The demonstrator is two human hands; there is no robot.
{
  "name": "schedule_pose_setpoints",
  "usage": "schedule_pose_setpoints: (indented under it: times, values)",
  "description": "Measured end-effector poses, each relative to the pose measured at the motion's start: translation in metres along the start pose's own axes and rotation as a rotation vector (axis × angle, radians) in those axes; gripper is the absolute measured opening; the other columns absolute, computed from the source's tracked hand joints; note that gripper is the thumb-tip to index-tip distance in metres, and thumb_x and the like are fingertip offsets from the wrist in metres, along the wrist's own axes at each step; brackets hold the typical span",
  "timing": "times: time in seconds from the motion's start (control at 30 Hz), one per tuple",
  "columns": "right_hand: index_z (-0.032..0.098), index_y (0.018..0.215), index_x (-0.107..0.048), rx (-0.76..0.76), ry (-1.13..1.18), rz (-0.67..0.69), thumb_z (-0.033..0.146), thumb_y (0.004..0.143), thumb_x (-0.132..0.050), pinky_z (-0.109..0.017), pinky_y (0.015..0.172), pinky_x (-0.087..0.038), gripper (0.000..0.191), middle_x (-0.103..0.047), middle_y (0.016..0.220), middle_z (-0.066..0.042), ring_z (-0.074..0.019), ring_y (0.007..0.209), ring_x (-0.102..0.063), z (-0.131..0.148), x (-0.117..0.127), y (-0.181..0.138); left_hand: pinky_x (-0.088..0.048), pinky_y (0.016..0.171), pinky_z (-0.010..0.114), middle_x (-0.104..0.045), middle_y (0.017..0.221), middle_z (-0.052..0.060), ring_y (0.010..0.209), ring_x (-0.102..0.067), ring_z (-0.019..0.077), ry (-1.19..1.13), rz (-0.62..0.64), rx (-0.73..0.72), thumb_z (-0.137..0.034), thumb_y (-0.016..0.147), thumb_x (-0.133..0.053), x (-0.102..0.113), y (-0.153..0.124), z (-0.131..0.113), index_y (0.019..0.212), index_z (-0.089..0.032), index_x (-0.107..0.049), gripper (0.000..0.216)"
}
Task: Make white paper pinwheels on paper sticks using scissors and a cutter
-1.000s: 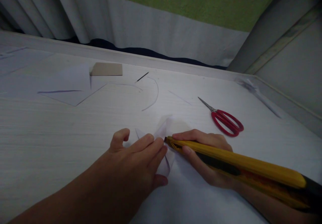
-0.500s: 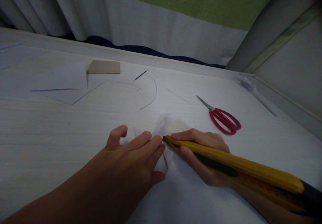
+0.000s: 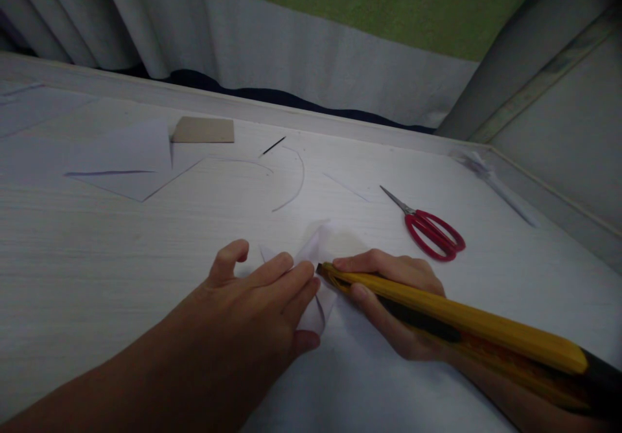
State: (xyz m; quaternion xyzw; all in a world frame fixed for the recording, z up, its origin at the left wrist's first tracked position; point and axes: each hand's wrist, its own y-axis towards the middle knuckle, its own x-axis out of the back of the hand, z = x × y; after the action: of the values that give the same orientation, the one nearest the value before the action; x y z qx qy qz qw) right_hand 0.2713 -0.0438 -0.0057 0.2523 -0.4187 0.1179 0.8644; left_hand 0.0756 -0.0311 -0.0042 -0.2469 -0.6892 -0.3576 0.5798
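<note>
A small folded white paper (image 3: 313, 319) lies on the table under my left hand (image 3: 272, 297). The fingertips press on its middle and the thumb rests at its near side, while the index finger curls up apart from it. Parts of the paper are covered by the fingers, and its pointed flaps stick out past them. My right hand (image 3: 398, 277) grips a yellow and black utility knife (image 3: 457, 310), pinched close to its front end. The dark blade tip is right beside my left fingertips, at the paper; whether it touches the paper I cannot tell.
Red-handled scissors (image 3: 434, 232) lie to the right. Farther back are a thin black stick (image 3: 273, 146), a cardboard piece (image 3: 207, 130), thin paper strips (image 3: 300, 180) and white sheets (image 3: 121, 148). A crumpled clear thing (image 3: 493, 174) lies by the right edge. A curtain hangs behind the table.
The knife's tip and my right fingers have shifted very slightly to the right. My left hand stays pressed on the paper; the view itself has moved a little.
</note>
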Motion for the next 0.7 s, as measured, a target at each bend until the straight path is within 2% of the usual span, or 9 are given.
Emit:
schedule_pose_setpoints:
  times: [0.37, 0.7]
  values:
    - [0.022, 0.092, -0.052, 0.008, 0.016, 0.012, 0.020, 0.074, -0.048, -0.015, 0.053, -0.043, 0.019, -0.063, 0.082, 0.001, -0.0082, 0.067, -0.058, -0.0008, 0.0012, -0.0002, -0.028, 0.081, 0.044, -0.059, 0.087, 0.001, 0.075, -0.049, 0.0173, -0.006, 0.000, 0.000, -0.029, 0.078, -0.042, 0.0020, 0.0023, -0.0003, 0.091, -0.024, -0.057, 0.019]
    - [0.022, 0.093, -0.052, 0.007, 0.016, 0.005, 0.018, 0.074, -0.047, -0.016, 0.055, -0.044, 0.020, -0.063, 0.082, 0.000, -0.0090, 0.065, -0.059, 0.0017, 0.0018, -0.0013, -0.028, 0.081, 0.047, -0.058, 0.095, 0.002, 0.082, -0.049, 0.0197, -0.003, 0.040, -0.023, -0.026, 0.081, -0.039, 0.0058, 0.0027, -0.0008, 0.096, -0.024, -0.055, 0.022]
